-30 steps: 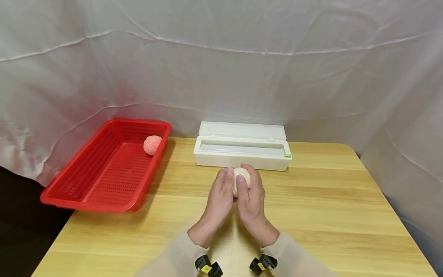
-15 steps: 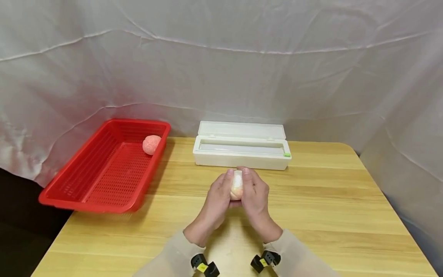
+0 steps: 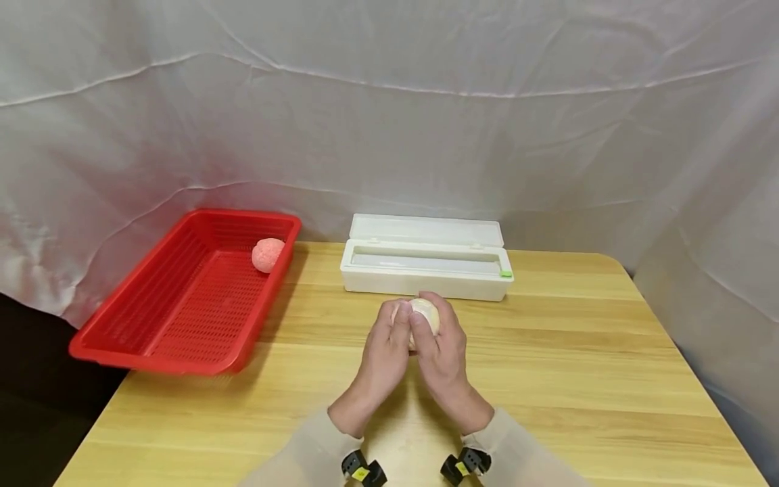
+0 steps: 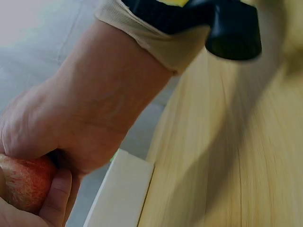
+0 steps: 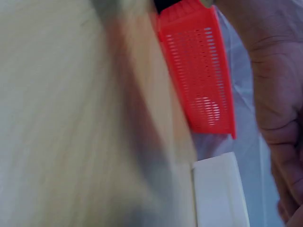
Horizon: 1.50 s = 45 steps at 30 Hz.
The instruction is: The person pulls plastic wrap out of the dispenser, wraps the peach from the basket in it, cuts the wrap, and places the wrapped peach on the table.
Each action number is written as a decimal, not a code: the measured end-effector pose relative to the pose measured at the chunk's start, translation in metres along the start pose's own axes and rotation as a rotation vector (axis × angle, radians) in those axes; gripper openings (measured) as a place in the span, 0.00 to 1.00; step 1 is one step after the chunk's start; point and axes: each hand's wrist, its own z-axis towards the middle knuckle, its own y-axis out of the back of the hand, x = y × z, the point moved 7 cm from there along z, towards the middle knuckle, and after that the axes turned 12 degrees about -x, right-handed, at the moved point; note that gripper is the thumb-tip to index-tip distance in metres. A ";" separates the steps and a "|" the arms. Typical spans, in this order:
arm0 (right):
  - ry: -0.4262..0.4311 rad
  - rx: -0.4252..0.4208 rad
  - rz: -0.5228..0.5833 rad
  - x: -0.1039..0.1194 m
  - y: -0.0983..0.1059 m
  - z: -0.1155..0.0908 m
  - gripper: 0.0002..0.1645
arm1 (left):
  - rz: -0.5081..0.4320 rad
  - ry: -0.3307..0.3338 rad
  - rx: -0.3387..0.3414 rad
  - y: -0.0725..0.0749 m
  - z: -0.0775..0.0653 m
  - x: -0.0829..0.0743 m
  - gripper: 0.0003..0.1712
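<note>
Both hands hold an apple (image 3: pixel 427 313) above the middle of the wooden table. Its upper side looks pale and shiny in the head view, as if film covers it. In the left wrist view the apple (image 4: pixel 29 182) shows red, streaked skin between the fingers. My left hand (image 3: pixel 385 341) cups its left side, and my right hand (image 3: pixel 446 348) wraps the right side. Both thumbs lie across the near side, close together. The apple's underside is hidden by the palms. In the right wrist view only part of the right hand (image 5: pixel 281 94) shows.
A long white cling film box (image 3: pixel 426 287) stands behind the hands, lid raised, with a green piece at its right end. At the left is a red plastic basket (image 3: pixel 152 363), overhanging the table's edge. A pink round thing (image 3: pixel 267 255) lies inside it. Grey cloth (image 3: pixel 389 149) hangs behind.
The hands have turned the apple between them. Half a second ago the thumbs stood apart with its pale side between them; now they are closer together and the right fingers reach over the far side.
</note>
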 end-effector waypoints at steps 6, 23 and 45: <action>-0.267 0.143 0.201 -0.007 -0.003 0.004 0.26 | 0.133 -0.202 0.040 0.003 -0.001 -0.009 0.26; -0.270 -0.065 0.181 0.000 0.004 0.007 0.24 | 0.155 -0.363 0.058 -0.011 -0.011 -0.028 0.30; 0.341 -0.115 0.039 0.025 0.005 0.001 0.42 | -0.554 0.258 -0.006 -0.012 0.003 -0.009 0.28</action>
